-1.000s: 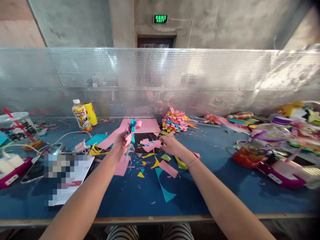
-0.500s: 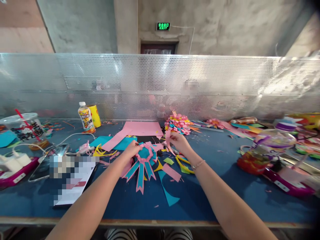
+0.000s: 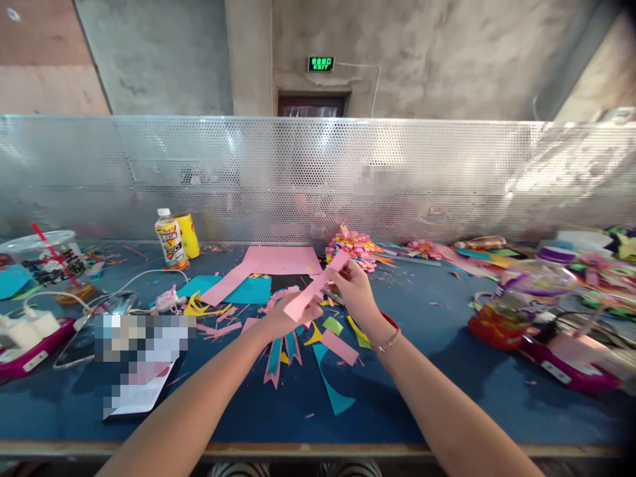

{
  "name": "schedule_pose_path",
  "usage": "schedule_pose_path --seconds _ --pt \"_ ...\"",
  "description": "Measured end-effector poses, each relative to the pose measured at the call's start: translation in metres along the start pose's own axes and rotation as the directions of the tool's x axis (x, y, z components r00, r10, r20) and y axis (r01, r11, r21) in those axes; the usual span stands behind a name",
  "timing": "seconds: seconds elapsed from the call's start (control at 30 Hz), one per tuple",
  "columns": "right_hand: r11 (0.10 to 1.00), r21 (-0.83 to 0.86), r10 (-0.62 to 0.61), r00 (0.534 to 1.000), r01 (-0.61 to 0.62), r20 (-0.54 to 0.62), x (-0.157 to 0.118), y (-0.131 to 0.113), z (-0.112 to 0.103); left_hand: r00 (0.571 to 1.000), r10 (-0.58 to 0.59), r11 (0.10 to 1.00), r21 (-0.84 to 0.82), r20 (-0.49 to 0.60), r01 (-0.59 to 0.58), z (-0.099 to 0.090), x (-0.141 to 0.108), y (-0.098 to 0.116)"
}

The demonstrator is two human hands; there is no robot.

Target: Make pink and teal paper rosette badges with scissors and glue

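A pink paper strip (image 3: 316,287) slants through the air over the middle of the table. My right hand (image 3: 354,286) pinches its upper end. At the lower end, my left hand (image 3: 284,317) has its fingers closed around the strip, partly hidden behind it. Beneath my left hand lies a pink and blue paper rosette (image 3: 274,362), its forked tails pointing toward me and its round top mostly covered. Close by on the table are a blue paper offcut (image 3: 332,387), a short pink piece (image 3: 340,348) and a green scrap (image 3: 332,324).
Behind the hands are a pink sheet (image 3: 283,258), a blue sheet (image 3: 243,289) and a heap of paper loops (image 3: 350,248). A bottle (image 3: 171,240), a cup (image 3: 47,255) and a phone (image 3: 94,331) stand or lie left. A plastic jar (image 3: 517,301) and power strip (image 3: 566,361) are right.
My left hand has let go of the rosette and moved right onto the pink strip. My right hand has brought the strip up and across, so it now spans both hands.
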State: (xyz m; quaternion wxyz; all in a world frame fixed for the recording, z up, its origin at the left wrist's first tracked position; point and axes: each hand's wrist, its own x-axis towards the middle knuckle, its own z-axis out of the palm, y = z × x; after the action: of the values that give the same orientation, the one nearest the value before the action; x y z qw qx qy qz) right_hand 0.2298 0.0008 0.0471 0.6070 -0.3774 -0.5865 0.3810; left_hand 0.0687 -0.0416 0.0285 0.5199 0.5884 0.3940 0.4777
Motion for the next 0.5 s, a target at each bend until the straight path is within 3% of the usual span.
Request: schedule_pose_path --seconds 0.1,0.2,0.3,0.37,0.43,0.5 --pt "0.997 -0.056 -0.04 0.998 0.043 0.058 -0.001 0.003 0.001 0.99 0.015 0.974 -0.226 0.143 0.018 -0.002 0.003 -0.004" --pt "0.998 -0.059 -0.019 0.995 0.025 0.093 0.0 0.009 0.002 0.998 -0.038 0.936 -0.352 -0.045 0.02 -0.011 0.013 -0.009" --pt "0.998 -0.052 0.053 0.988 -0.046 0.147 0.005 0.016 0.001 0.958 -0.055 0.947 -0.32 -0.283 -0.04 -0.021 0.023 -0.014" --pt "0.986 -0.151 0.096 0.974 -0.065 0.207 0.009 0.017 -0.005 0.933 -0.016 0.951 -0.294 -0.36 -0.097 -0.026 0.027 -0.017" --pt "0.912 -0.41 0.123 0.953 0.001 0.278 0.011 0.015 -0.015 0.918 0.037 0.953 -0.263 -0.394 -0.151 -0.032 0.029 -0.018" --pt "0.677 -0.726 0.181 0.928 0.123 0.327 0.012 0.009 -0.029 0.907 0.077 0.957 -0.225 -0.415 -0.184 -0.037 0.029 -0.017"
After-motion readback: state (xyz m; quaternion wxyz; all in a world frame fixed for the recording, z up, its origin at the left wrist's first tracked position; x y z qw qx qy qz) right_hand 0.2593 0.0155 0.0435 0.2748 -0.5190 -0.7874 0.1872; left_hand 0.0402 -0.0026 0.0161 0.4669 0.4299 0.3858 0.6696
